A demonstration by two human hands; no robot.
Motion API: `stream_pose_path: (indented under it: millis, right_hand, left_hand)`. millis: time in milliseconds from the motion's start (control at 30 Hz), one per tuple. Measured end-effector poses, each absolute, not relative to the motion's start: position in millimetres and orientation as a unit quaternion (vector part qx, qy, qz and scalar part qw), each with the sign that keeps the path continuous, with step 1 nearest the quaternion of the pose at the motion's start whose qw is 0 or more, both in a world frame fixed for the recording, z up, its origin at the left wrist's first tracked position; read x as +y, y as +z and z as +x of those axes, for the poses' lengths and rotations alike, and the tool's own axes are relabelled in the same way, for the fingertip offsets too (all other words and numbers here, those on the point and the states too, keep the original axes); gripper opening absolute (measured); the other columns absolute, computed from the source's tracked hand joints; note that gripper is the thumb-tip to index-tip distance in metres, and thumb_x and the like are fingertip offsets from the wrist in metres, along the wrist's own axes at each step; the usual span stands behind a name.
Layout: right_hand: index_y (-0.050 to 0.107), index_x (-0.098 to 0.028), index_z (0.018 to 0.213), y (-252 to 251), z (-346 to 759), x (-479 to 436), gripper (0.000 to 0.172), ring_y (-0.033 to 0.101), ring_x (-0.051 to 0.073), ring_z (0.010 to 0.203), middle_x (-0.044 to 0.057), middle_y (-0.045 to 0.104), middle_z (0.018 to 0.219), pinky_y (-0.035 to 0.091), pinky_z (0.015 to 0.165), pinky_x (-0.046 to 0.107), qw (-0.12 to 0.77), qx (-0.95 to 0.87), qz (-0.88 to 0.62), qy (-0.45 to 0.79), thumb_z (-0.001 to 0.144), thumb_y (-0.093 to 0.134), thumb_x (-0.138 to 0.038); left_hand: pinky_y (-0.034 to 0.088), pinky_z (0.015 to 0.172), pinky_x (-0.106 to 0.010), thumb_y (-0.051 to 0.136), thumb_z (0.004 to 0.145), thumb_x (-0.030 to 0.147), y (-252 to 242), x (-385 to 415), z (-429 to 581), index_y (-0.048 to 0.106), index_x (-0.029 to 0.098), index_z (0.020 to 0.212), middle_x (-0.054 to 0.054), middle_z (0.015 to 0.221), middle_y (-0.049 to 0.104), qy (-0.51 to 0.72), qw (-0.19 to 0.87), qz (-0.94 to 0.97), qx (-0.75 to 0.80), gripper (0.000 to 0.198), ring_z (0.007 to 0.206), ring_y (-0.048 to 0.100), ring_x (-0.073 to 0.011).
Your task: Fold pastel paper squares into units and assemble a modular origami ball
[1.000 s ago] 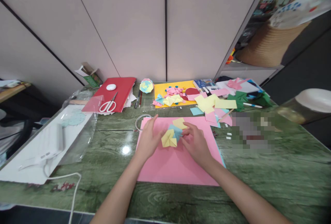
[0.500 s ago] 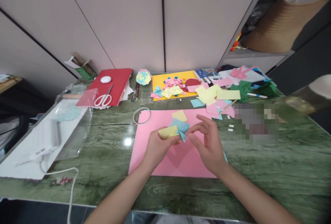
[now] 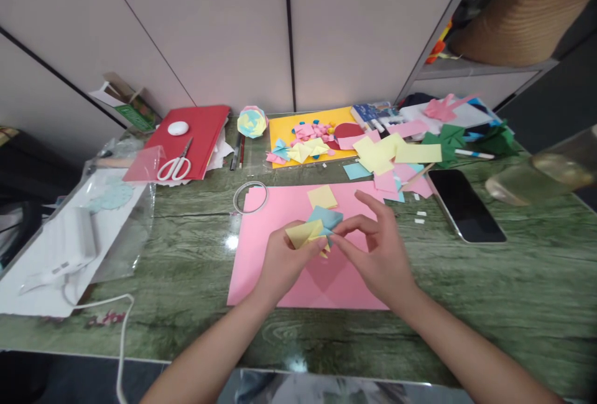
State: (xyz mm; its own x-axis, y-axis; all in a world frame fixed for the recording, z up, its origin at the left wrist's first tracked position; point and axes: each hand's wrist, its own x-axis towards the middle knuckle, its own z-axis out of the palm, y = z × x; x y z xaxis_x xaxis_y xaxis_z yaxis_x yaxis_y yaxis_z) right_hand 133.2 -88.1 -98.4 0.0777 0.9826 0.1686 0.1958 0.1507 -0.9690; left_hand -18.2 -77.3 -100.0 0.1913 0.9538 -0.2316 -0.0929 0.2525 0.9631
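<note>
My left hand [image 3: 280,261] pinches a folded yellow paper piece [image 3: 303,233] just above a large pink sheet [image 3: 275,248] on the green table. My right hand [image 3: 377,252] pinches the folded blue paper piece [image 3: 326,216] that joins the yellow one; thumb and forefinger are closed on it and the other fingers are spread. Both pieces are lifted off the sheet. A loose yellow square [image 3: 323,197] lies flat on the pink sheet just behind them.
A tape ring [image 3: 250,196] lies at the pink sheet's far left corner. A black phone [image 3: 466,206] lies to the right. Behind are a yellow sheet [image 3: 280,130] with folded pieces, loose coloured squares [image 3: 387,155], a red folder [image 3: 205,130] with white scissors [image 3: 173,168], and a paper ball [image 3: 252,122]. A white device with cable [image 3: 69,248] is at left.
Both hands have lifted the joined yellow and blue pieces off the pink sheet and drawn them slightly nearer. The view has tilted downward.
</note>
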Motion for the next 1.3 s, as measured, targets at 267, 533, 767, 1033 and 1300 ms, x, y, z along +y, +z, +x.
stream_pose_path:
  millis: [267, 533, 767, 1033, 1300]
  right_hand:
    - [0.034, -0.036, 0.128, -98, 132, -93, 0.068, 0.065, 0.02, 0.074, -0.005, 0.065, 0.071, 0.048, 0.082, 0.046, 0.499, -0.582, -0.538, 0.35, 0.073, 0.066, -0.014]
    - [0.024, -0.033, 0.135, -92, 138, -94, 0.068, 0.065, 0.021, 0.078, -0.002, 0.067, 0.075, 0.048, 0.085, 0.048, 0.495, -0.587, -0.493, 0.408, 0.08, 0.06, -0.019]
    - [0.033, -0.034, 0.129, -89, 140, -87, 0.066, 0.059, 0.014, 0.071, -0.001, 0.058, 0.09, 0.053, 0.074, 0.036, 0.522, -0.541, -0.477, 0.455, 0.074, 0.065, -0.019]
    - [0.025, -0.032, 0.133, -87, 142, -86, 0.067, 0.058, 0.015, 0.062, -0.005, 0.058, 0.066, 0.052, 0.065, 0.035, 0.463, -0.524, -0.471, 0.538, 0.077, 0.059, -0.018]
    - [0.027, -0.031, 0.133, -85, 141, -89, 0.066, 0.058, 0.016, 0.063, -0.005, 0.059, 0.067, 0.05, 0.066, 0.035, 0.457, -0.559, -0.492, 0.486, 0.077, 0.06, -0.019]
  left_hand:
    - [0.045, 0.063, -0.021, 0.075, 0.063, 0.025, -100, -73, -22, 0.061, 0.015, 0.079, 0.001, 0.072, 0.063, 0.429, 0.62, 0.436, 0.491, 0.023, 0.068, 0.058, -0.0117]
    - [0.046, 0.061, -0.022, 0.075, 0.063, 0.024, -92, -68, -31, 0.06, 0.02, 0.095, 0.001, 0.071, 0.064, 0.385, 0.607, 0.495, 0.488, 0.036, 0.065, 0.061, -0.0131]
    - [0.048, 0.064, -0.024, 0.07, 0.071, 0.023, -100, -69, -29, 0.048, 0.027, 0.116, 0.0, 0.082, 0.065, 0.424, 0.699, 0.422, 0.392, 0.051, 0.068, 0.061, -0.0133]
    - [0.046, 0.075, -0.024, 0.065, 0.076, 0.022, -96, -67, -34, 0.065, 0.024, 0.096, -0.003, 0.097, 0.065, 0.373, 0.622, 0.561, 0.399, 0.02, 0.088, 0.058, -0.0154]
    - [0.045, 0.076, -0.028, 0.064, 0.076, 0.021, -88, -66, -40, 0.064, 0.02, 0.091, -0.005, 0.092, 0.059, 0.366, 0.554, 0.638, 0.39, 0.016, 0.086, 0.056, -0.0169]
